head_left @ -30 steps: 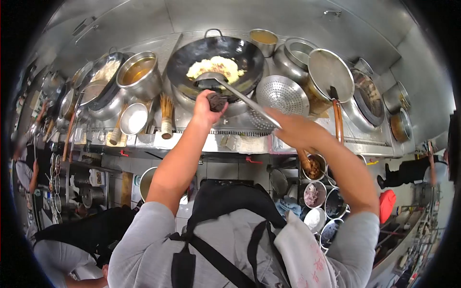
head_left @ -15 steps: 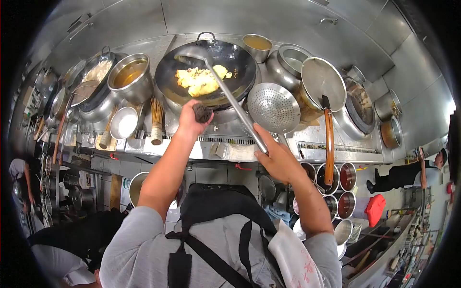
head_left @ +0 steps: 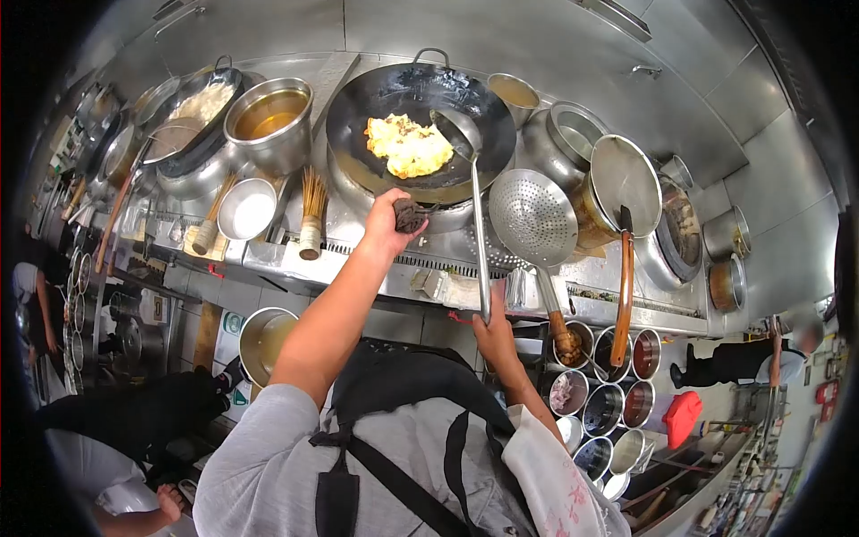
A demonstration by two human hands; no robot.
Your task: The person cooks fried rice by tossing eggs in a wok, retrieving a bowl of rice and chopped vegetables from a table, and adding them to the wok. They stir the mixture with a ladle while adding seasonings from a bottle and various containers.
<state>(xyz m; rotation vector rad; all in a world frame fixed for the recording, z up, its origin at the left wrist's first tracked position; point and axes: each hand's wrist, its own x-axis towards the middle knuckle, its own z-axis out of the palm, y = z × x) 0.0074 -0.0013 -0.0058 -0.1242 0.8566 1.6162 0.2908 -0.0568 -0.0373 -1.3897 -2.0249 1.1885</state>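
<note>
Wok [head_left: 407,89]: likely heavy, rigid; best held at 6 o'clock through cloth [head_left: 411,217], which left hand [head_left: 388,220] grips. Right hand [head_left: 497,336] grasps ladle [head_left: 479,215], likely light, by handle end.

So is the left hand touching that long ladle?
Apart: the head view plainly shows steel stovetop between them, with the left hand around a dark cloth bundle and the ladle off to its right.
</note>
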